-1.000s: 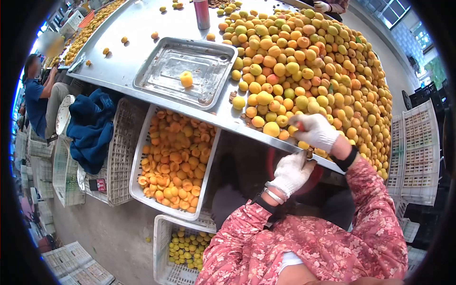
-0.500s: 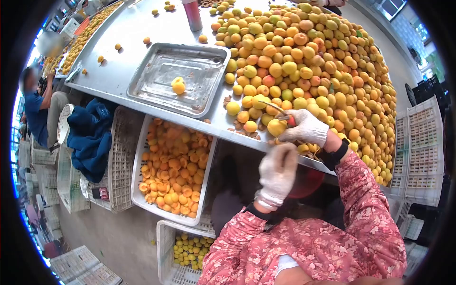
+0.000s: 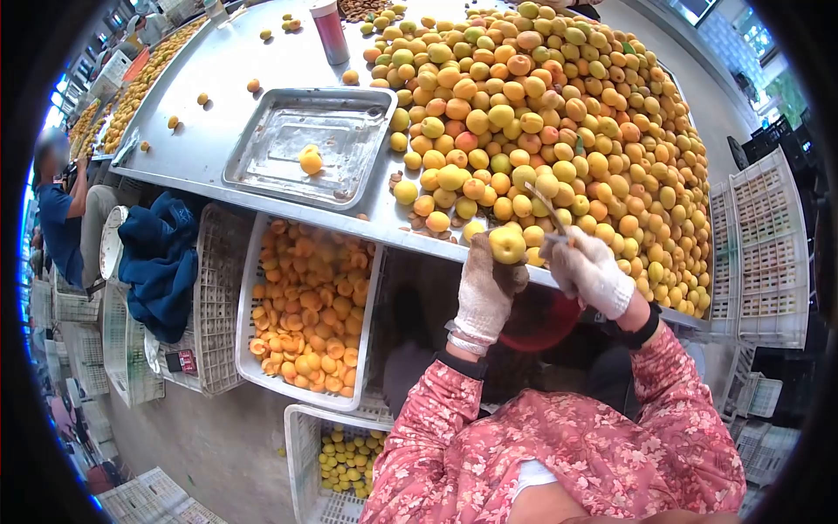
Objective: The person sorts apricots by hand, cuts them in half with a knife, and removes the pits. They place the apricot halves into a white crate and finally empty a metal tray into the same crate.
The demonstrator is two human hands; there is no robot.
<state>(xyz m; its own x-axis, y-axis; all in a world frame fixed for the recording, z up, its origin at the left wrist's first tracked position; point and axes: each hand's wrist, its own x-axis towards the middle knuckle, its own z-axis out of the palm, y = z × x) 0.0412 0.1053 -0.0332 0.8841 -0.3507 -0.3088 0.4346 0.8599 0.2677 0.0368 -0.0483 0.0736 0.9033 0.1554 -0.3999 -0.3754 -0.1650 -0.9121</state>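
A whole yellow apricot [image 3: 506, 245] sits in the fingers of my left hand [image 3: 483, 295], just at the near edge of the table. My right hand [image 3: 595, 272], also in a white glove, is closed around a small knife [image 3: 546, 206]. Its thin blade points up and to the left, over the heap of apricots [image 3: 559, 113]. Both gloves look stained at the fingers. Brown pits [image 3: 436, 232] lie scattered on the metal near my left hand. Below my hands, partly hidden by them, is a red bowl [image 3: 546, 323].
A metal tray [image 3: 240, 166] with one peeled-looking apricot [image 3: 310, 160] lies on the steel table [image 3: 196, 144]. Below stand a white crate [image 3: 246, 349] of apricot halves and another crate [image 3: 297, 454] of greenish fruit. A red tumbler [image 3: 330, 33] stands behind; a person [image 3: 63, 210] sits left.
My left hand has risen to the table edge and now holds the apricot that was by my right hand. The right hand has moved slightly right and down with the knife. The view has shifted slightly.
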